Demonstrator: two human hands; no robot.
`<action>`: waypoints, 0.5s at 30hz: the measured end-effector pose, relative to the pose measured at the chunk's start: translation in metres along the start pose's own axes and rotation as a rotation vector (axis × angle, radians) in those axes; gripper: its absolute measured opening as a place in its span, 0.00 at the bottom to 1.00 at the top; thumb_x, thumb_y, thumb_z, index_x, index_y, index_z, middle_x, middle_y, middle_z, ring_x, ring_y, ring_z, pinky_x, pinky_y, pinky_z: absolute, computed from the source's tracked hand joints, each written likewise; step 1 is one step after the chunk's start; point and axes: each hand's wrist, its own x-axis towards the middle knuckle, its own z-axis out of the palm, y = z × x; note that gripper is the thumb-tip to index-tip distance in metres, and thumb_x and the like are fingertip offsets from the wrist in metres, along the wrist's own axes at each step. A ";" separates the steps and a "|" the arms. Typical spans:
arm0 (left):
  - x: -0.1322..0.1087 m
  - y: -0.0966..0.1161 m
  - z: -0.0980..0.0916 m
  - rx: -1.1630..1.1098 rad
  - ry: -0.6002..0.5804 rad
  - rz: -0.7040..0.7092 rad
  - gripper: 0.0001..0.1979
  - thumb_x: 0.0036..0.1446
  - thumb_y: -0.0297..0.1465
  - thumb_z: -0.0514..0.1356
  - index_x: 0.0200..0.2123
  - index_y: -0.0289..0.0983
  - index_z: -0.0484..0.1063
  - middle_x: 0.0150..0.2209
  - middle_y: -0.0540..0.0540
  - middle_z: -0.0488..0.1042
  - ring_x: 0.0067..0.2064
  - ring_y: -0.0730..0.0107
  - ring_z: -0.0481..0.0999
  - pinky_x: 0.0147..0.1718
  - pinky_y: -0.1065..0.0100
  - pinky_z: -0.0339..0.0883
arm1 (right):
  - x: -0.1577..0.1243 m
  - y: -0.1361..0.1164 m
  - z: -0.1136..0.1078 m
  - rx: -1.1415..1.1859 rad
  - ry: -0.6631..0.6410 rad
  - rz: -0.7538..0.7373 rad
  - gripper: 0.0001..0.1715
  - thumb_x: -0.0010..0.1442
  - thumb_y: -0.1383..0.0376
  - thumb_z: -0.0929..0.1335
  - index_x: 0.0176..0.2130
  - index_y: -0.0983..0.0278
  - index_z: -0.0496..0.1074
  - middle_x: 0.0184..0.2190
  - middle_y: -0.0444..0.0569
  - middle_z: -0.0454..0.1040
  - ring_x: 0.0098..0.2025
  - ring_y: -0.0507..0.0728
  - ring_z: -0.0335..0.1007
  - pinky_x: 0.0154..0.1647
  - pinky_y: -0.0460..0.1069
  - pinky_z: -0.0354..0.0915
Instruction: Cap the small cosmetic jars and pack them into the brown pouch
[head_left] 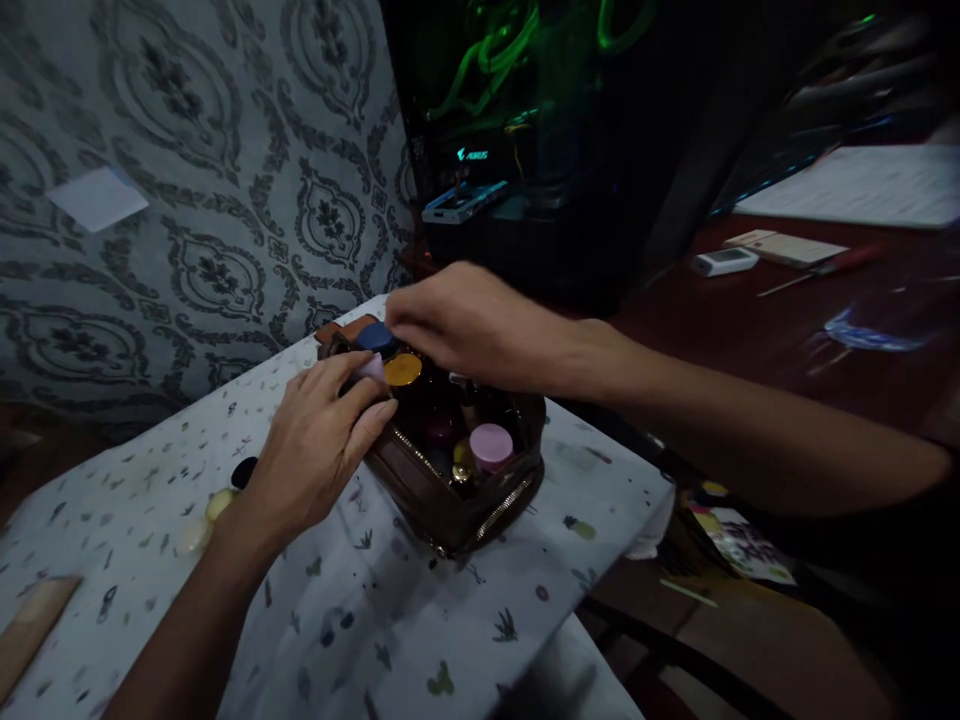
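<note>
- The left hand (322, 440) is resting on the near edge of a brown zipped pouch (457, 515). Its fingers are curling over a pale lid (372, 368), and its thumb is lying along the zip. I cannot tell whether it is gripping or only touching.
- The right hand (465, 325) is reaching across the pouch with its fingers bunched close together. The tips are hovering at or on a blue lid (375, 338). Motion blur is hiding any contact, so I cannot tell whether it is holding anything.
- Between the two hands a yellow lid (403, 370) is showing. Under the right wrist a pink lid (491, 445) is standing among dark jars too dim to make out.
- The pouch is sitting open on the patterned tabletop (375, 620).
- Beyond the left wrist, small round things (219, 503) are lying blurred on the cloth.
- Behind the right hand a computer case (525, 120) is glowing green, mostly lost in darkness.
</note>
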 end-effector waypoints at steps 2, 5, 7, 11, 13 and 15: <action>-0.001 -0.001 0.002 -0.031 0.009 0.002 0.22 0.73 0.41 0.45 0.49 0.39 0.75 0.59 0.41 0.71 0.62 0.54 0.69 0.61 0.48 0.63 | -0.014 0.001 -0.006 0.059 0.158 0.040 0.14 0.71 0.65 0.63 0.35 0.66 0.74 0.28 0.45 0.74 0.32 0.52 0.70 0.33 0.47 0.58; -0.002 0.001 0.006 -0.065 0.042 0.006 0.19 0.73 0.38 0.46 0.54 0.39 0.72 0.60 0.40 0.70 0.64 0.55 0.67 0.63 0.50 0.61 | -0.037 0.002 -0.007 0.135 0.308 0.013 0.19 0.72 0.60 0.63 0.30 0.64 0.72 0.23 0.42 0.70 0.27 0.49 0.66 0.30 0.46 0.58; -0.005 0.006 0.006 -0.062 0.116 0.037 0.18 0.71 0.36 0.49 0.59 0.38 0.67 0.61 0.38 0.68 0.64 0.55 0.66 0.63 0.49 0.61 | -0.050 0.001 -0.005 0.165 0.355 -0.026 0.20 0.72 0.58 0.63 0.30 0.63 0.71 0.21 0.41 0.68 0.24 0.49 0.63 0.28 0.47 0.57; -0.032 0.030 -0.014 -0.105 0.259 0.128 0.17 0.66 0.28 0.55 0.58 0.43 0.66 0.51 0.42 0.75 0.55 0.58 0.75 0.55 0.52 0.71 | -0.080 -0.014 -0.002 0.213 0.291 -0.088 0.23 0.73 0.56 0.62 0.28 0.60 0.72 0.20 0.42 0.68 0.22 0.50 0.64 0.27 0.48 0.57; -0.059 0.047 -0.031 -0.145 0.208 0.050 0.16 0.65 0.28 0.56 0.53 0.49 0.70 0.47 0.46 0.77 0.48 0.61 0.78 0.44 0.56 0.77 | -0.096 -0.029 0.003 0.239 0.192 -0.159 0.26 0.73 0.56 0.60 0.26 0.58 0.71 0.18 0.43 0.67 0.22 0.51 0.64 0.27 0.49 0.58; -0.089 0.062 -0.045 -0.136 0.056 -0.067 0.15 0.65 0.31 0.55 0.51 0.56 0.72 0.49 0.50 0.78 0.47 0.60 0.79 0.37 0.56 0.79 | -0.109 -0.048 0.014 0.262 0.176 -0.217 0.28 0.74 0.58 0.58 0.25 0.57 0.70 0.17 0.43 0.66 0.21 0.52 0.62 0.28 0.51 0.58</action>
